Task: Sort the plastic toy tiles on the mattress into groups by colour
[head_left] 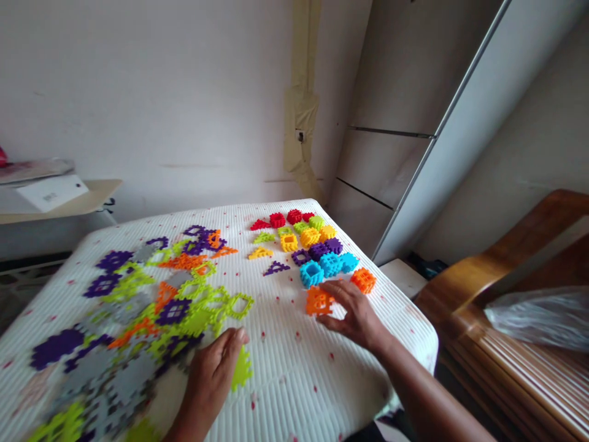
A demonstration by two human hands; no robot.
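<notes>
My right hand (352, 312) curls around an orange interlocking block (317, 301) on the bed, thumb at the near side and fingers over the top. Beside it sits another orange block (363, 280), just beyond my knuckles. Several light-blue blocks (311, 274) stand right behind. My left hand (212, 371) is low at the edge of the loose pieces, its thumb and fingers close together; whether anything is between them is hidden. A solid lime-green toothed tile (242, 370) shows from under its right side.
Rows of purple (317, 250), yellow (289, 243), green (315, 222) and red blocks (277, 220) line the far right of the quilted white cover (285, 380). Loose purple, grey, orange and green tiles (216, 301) spread over the left. A wooden chair (501, 258) stands at right.
</notes>
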